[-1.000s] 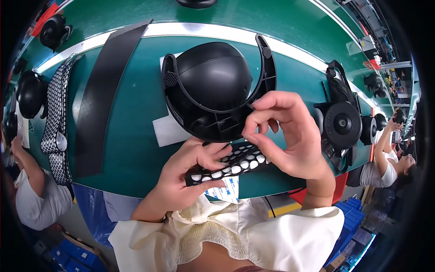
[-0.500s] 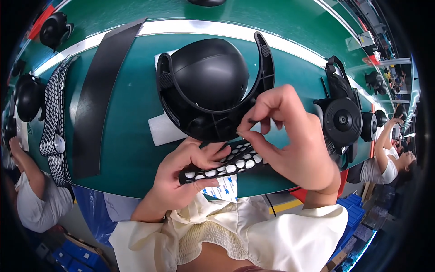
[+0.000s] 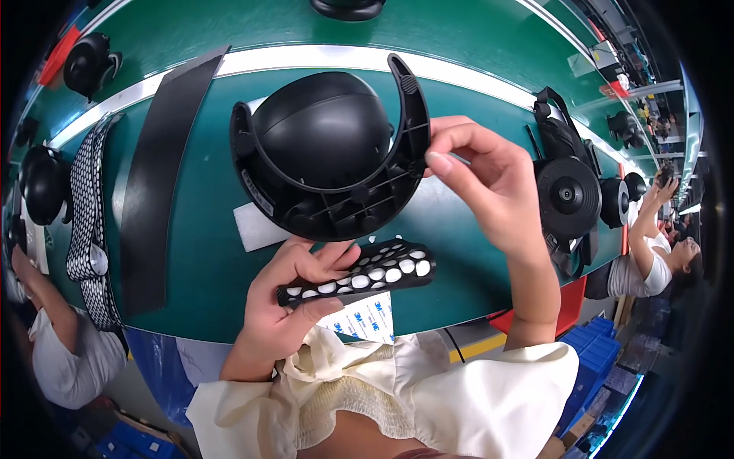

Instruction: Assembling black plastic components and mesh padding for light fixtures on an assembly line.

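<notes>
A black plastic device [image 3: 321, 122] with a rounded dome and a curved, ribbed frame [image 3: 336, 218] sits in front of me. Small round dark pads are on the frame. My right hand [image 3: 489, 176] grips the frame's right side, the thumb pressing near a small dark pad [image 3: 418, 167] and the fingers partly behind the rim. My left hand [image 3: 294, 294] is closed around a folded black strip with white round dots [image 3: 371, 279], held below the device at the bench's near edge. A white backing sheet with blue print [image 3: 371, 317] lies under the strip.
A white foam block [image 3: 258, 228] lies partly beneath the device. To the left are a long black sheet [image 3: 160, 176] and another dotted strip [image 3: 86, 199]. Black round devices [image 3: 567, 195] stand at right. Co-workers sit on both sides; a conveyor [image 3: 451, 34] runs beyond the bench.
My right hand has gone from pinching a small dark piece in front of the frame to gripping the frame's right side. The device sits farther left in view. My left hand keeps the strip.
</notes>
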A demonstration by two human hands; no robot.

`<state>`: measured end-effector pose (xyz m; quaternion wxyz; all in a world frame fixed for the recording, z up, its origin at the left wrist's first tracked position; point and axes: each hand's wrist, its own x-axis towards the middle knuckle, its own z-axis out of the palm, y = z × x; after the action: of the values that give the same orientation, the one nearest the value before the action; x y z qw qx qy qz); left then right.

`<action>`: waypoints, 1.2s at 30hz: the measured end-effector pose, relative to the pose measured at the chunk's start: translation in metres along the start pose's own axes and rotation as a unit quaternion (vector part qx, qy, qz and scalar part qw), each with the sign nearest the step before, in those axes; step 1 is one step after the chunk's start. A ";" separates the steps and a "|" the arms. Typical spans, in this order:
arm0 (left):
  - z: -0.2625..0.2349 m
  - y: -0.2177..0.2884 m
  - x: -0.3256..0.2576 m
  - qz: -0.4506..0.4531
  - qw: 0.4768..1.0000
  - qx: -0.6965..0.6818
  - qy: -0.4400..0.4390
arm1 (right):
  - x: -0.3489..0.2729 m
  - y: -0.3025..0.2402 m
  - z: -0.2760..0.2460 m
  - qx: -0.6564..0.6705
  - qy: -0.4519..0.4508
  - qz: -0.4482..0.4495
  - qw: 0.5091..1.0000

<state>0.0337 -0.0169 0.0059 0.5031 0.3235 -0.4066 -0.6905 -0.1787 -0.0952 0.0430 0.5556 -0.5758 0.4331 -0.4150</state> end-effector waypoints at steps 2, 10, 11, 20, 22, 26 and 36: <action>0.009 0.001 0.002 -0.007 0.999 -0.001 0.042 | 0.001 -0.001 0.000 -0.018 -0.006 -0.018 1.000; 0.001 -0.003 0.002 0.002 0.999 -0.046 -0.001 | -0.002 -0.004 -0.002 -0.136 -0.017 -0.077 0.988; 0.001 -0.004 0.002 0.007 0.999 -0.039 0.000 | -0.001 -0.003 -0.003 -0.143 -0.024 -0.078 0.986; 0.000 -0.002 0.001 0.012 1.000 -0.024 0.006 | -0.001 -0.005 0.000 -0.073 -0.018 -0.039 0.996; 0.000 -0.002 0.000 0.007 1.000 -0.024 0.004 | -0.003 -0.005 0.001 -0.049 -0.013 -0.031 0.998; 0.002 -0.003 -0.002 0.011 1.000 -0.027 0.006 | -0.004 -0.004 0.003 -0.106 0.000 -0.068 0.992; 0.002 0.000 0.005 -0.003 0.999 -0.033 0.012 | 0.000 -0.003 0.004 -0.174 0.044 -0.107 0.978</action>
<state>0.0302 -0.0210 0.0063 0.5157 0.3163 -0.3769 -0.7014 -0.1743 -0.0944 0.0458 0.3793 -0.6878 0.4587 -0.4156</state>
